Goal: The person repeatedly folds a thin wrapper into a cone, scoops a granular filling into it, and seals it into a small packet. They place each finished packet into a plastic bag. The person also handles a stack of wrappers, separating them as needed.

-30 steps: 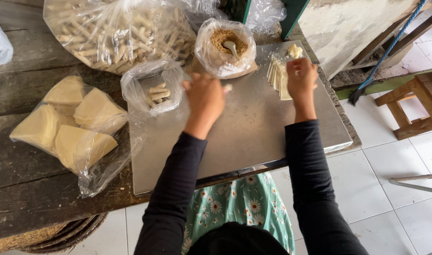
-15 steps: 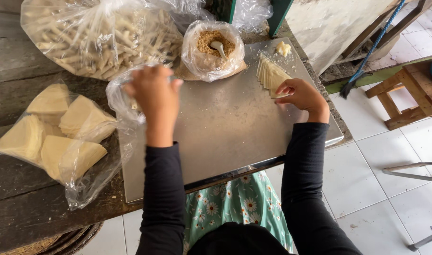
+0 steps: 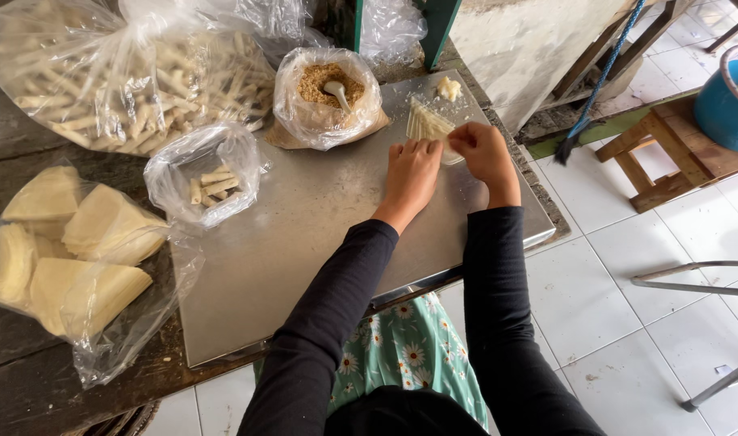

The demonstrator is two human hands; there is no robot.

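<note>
Both hands meet at the far right of the metal sheet (image 3: 304, 234) that covers the near part of the wooden table (image 3: 30, 379); the left hand (image 3: 411, 171) lies palm down with its fingers stretched forward, their tips touching the near edge of the stack of thin pale wrappers (image 3: 428, 125); it grips nothing, seemingly pressing flat to hold the sheets in place; the right hand (image 3: 483, 151) sits just beside it, curled, its thumb and fingertips pinched together at the right corner of the stack, though whether a single sheet is caught between them I cannot tell, since the fingers hide the contact; the wrappers thus lie just beyond the fingertips of both hands, fanned out on the bare metal, probably so one can be separated from the rest on a smooth surface; a small pale lump (image 3: 447, 87) rests further off, apart from the stack; left of the stack stands an open clear bag of brown crumbly filling (image 3: 324, 85) with a white spoon (image 3: 336, 90) stuck in it, within easy reach of the hands; further left a small open bag (image 3: 203, 173) holds a few finished rolls, and behind it a large bag (image 3: 127, 77) is full of them; at the near left a bag of folded yellowish sheets (image 3: 70, 258) lies on the wood, well apart from the hands.
</note>
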